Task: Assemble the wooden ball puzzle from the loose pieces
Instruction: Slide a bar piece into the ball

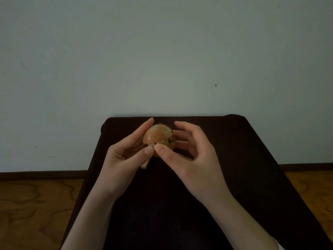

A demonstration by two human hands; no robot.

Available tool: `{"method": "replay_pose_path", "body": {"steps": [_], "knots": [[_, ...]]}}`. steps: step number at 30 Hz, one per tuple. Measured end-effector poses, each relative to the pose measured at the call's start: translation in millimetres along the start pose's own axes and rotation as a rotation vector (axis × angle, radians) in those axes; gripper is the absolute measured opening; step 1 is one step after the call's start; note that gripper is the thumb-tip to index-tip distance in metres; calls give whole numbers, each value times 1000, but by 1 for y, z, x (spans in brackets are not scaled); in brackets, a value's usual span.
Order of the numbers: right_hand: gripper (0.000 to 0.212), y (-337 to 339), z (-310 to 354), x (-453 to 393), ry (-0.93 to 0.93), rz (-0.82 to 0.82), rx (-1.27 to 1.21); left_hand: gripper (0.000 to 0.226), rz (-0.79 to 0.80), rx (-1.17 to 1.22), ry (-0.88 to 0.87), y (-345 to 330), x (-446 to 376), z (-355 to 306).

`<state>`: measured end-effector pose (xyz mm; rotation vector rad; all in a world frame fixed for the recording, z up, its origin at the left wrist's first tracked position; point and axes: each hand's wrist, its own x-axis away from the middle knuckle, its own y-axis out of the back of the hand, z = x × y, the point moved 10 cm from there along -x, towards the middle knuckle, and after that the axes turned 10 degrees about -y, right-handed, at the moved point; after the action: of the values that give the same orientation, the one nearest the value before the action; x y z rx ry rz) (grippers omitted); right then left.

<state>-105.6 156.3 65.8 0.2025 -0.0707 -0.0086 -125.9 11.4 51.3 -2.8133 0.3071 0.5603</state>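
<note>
The wooden ball puzzle (pixel 158 135) is held up between both hands above the far part of a dark table. Its rounded brown pieces are partly joined, with gaps showing at its lower front. My left hand (pixel 126 152) grips the ball from the left, thumb pressed on its lower front. My right hand (pixel 191 150) grips it from the right, thumb touching the left thumb under the ball. A pale flat wooden piece (pixel 145 164) sticks out below my left palm; I cannot tell if it lies on the table or is held.
The dark cloth-covered table (pixel 234 159) stands against a pale wall (pixel 162 60). Wooden floor (pixel 36 204) shows on both sides, with a dark skirting board (pixel 43 174) along the wall.
</note>
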Motion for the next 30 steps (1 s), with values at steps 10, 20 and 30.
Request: {"method": "replay_pose_path", "body": {"steps": [10,20,30], "knots": [[52,2,-12,-8,-65,-14,-47,63,19,-51,16,-2,0,6],[58,-17,-30,-17,-262,240,-528,50,-41,-140,4,2,-5,7],[56,-15,-35,-19,-271,161,-369,55,-57,-199,-13,-2,-3,6]]}}
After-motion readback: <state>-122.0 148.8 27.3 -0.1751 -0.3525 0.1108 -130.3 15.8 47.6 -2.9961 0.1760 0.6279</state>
